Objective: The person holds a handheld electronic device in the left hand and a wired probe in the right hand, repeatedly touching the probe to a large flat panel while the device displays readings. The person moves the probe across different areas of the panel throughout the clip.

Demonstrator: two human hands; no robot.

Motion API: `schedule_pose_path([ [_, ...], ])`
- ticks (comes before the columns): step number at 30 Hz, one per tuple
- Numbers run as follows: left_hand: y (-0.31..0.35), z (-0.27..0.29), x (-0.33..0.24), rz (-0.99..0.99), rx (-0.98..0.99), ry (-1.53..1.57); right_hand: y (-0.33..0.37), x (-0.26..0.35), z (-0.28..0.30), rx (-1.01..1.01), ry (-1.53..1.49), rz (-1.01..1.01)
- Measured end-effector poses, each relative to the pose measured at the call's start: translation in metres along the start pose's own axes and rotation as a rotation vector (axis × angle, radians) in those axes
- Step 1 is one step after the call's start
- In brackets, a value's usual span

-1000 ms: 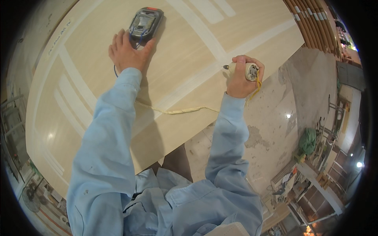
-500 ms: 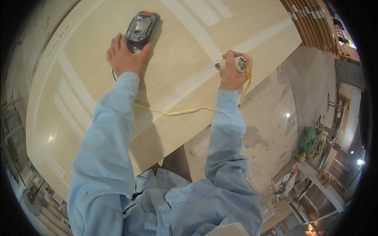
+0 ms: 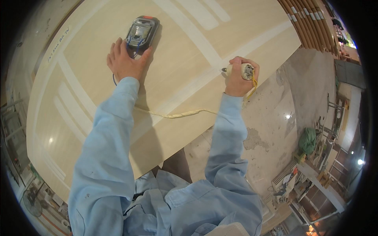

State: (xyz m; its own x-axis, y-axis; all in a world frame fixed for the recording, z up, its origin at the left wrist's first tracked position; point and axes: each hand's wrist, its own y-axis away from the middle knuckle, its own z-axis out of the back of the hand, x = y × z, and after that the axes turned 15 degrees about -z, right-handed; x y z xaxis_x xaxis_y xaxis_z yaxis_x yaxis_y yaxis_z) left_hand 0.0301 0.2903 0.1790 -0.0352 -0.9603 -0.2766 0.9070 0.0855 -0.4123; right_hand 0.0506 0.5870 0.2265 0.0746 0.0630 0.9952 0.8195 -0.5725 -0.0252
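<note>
A pale panel (image 3: 189,84) with lighter strips lies in front of me. On it rests a dark grey battery pack (image 3: 139,33) with a red end and blue wires. My left hand (image 3: 127,61) has its fingers spread at the pack's near end, thumb on one side and index finger on the other. In a closed grip, my right hand (image 3: 239,78) holds a small cream motor tool (image 3: 246,71) with a dark tip pointing left and yellow wires at its back. A taped cream cable (image 3: 181,115) runs across the panel between my forearms.
Several brown boards (image 3: 309,23) stand together at the far right. Beyond the panel's right edge is a stained concrete floor (image 3: 275,114). A green bag (image 3: 308,140) sits among tools and frames on the right. A fan (image 3: 32,200) stands at the lower left.
My right hand has shifted slightly right with the motor tool, whose tip has turned a little. The whole view has moved slightly; my left hand stays by the battery pack.
</note>
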Motion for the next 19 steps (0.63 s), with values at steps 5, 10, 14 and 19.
schedule_pose_path([
  [5,0.002,0.000,-0.003,0.017,0.013,0.018,-0.005,-0.002,-0.004,0.043,0.035,-0.030],
  [10,0.000,0.006,-0.005,0.016,0.052,-0.046,-0.005,0.009,0.001,-0.015,0.055,-0.049],
  [14,0.002,0.005,-0.006,0.019,0.050,-0.033,-0.010,0.007,0.010,-0.002,-0.004,-0.012],
  [19,0.002,0.002,0.000,-0.002,0.055,-0.043,-0.014,-0.006,0.007,0.058,0.056,-0.044],
])
